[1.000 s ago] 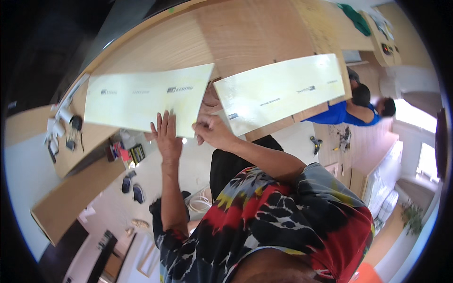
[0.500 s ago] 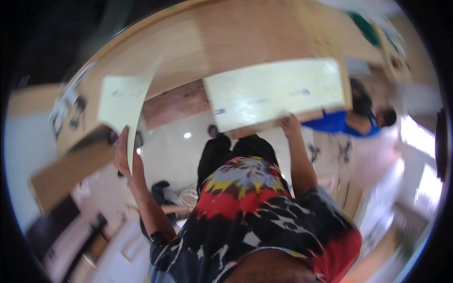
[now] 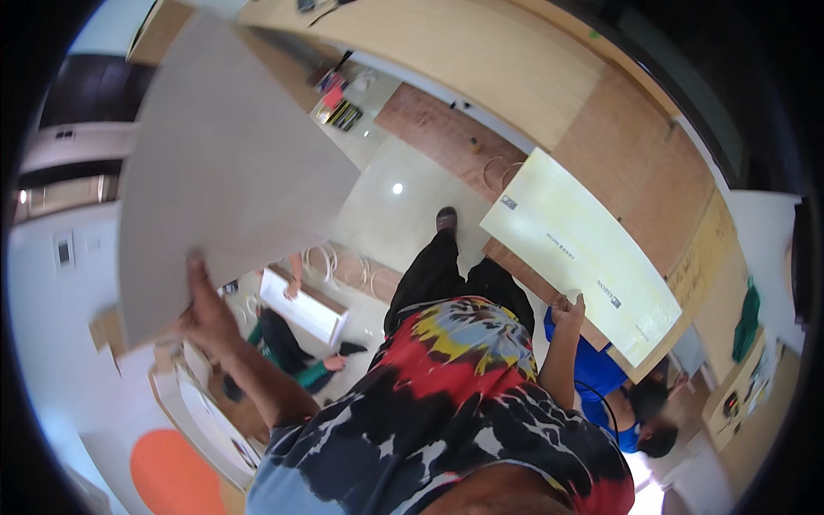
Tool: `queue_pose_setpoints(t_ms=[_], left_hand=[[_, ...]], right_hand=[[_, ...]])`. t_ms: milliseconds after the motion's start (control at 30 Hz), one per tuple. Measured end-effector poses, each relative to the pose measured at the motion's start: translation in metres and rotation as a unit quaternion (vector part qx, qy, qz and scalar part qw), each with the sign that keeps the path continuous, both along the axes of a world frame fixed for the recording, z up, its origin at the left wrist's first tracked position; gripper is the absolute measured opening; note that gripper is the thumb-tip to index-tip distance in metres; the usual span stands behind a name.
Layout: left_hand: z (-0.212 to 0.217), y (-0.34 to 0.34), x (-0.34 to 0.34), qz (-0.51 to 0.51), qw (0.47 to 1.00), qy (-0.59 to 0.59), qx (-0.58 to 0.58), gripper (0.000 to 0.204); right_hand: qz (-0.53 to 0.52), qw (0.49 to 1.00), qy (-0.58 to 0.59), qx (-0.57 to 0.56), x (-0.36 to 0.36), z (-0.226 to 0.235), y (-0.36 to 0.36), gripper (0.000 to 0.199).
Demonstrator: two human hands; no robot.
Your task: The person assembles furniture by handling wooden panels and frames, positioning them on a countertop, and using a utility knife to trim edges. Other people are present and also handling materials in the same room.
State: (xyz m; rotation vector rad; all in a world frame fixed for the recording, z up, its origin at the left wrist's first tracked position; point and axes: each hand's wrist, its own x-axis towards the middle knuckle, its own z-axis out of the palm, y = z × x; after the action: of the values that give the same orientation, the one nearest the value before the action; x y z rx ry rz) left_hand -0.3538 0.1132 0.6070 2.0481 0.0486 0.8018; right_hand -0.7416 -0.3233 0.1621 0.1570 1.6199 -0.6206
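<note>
Of two panels, the grey panel [image 3: 232,163] is above your left grip [image 3: 210,319], which pinches its lower edge, perhaps to lift it clear. The yellow panel [image 3: 584,253] lies on the desk [image 3: 502,60], just beyond your right grip [image 3: 565,312], which touches its near edge, perhaps to steady it; if it pinches, I cannot tell.

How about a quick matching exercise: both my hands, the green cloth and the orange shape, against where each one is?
1. left hand
2. right hand
3. green cloth
4. orange shape

A. at the edge of the pale yellow sheet
B. low on the picture's left
C. holding the grey-faced sheet
D. far right of the picture

Pairs: 1-C, 2-A, 3-D, 4-B
</note>
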Motion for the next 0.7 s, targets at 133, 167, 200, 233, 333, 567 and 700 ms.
queue_pose_setpoints(t_ms=[133,167,200,233,333,567,700], left_hand=[[-0.061,0.008,-0.02,-0.101,0.97,0.061,0.212,0.016],[-0.077,0.006,-0.025,-0.1,0.963,0.158,0.193,0.015],[-0.103,0.017,-0.026,-0.104,0.957,0.165,0.216,0.015],[-0.134,0.03,-0.026,-0.11,0.951,0.172,0.234,0.015],[-0.209,0.06,-0.038,-0.098,0.935,0.276,0.2,0.013],[-0.276,0.1,-0.057,-0.114,0.911,0.36,0.168,0.016],[-0.291,0.12,-0.046,-0.099,0.92,0.365,0.106,0.016]], right_hand=[[0.053,0.99,-0.014,-0.127,0.003,0.013,0.018,0.043],[0.038,0.987,-0.057,-0.148,0.013,0.04,0.018,0.04],[0.024,0.982,-0.099,-0.16,0.023,0.073,0.017,0.037],[0.009,0.975,-0.14,-0.175,0.026,0.094,0.016,0.034],[0.213,0.855,-0.375,-0.289,-0.014,0.104,-0.023,0.032],[0.277,0.822,-0.111,-0.485,0.101,0.223,-0.017,0.044],[0.34,0.763,-0.083,-0.543,0.198,0.252,0.031,0.045]])
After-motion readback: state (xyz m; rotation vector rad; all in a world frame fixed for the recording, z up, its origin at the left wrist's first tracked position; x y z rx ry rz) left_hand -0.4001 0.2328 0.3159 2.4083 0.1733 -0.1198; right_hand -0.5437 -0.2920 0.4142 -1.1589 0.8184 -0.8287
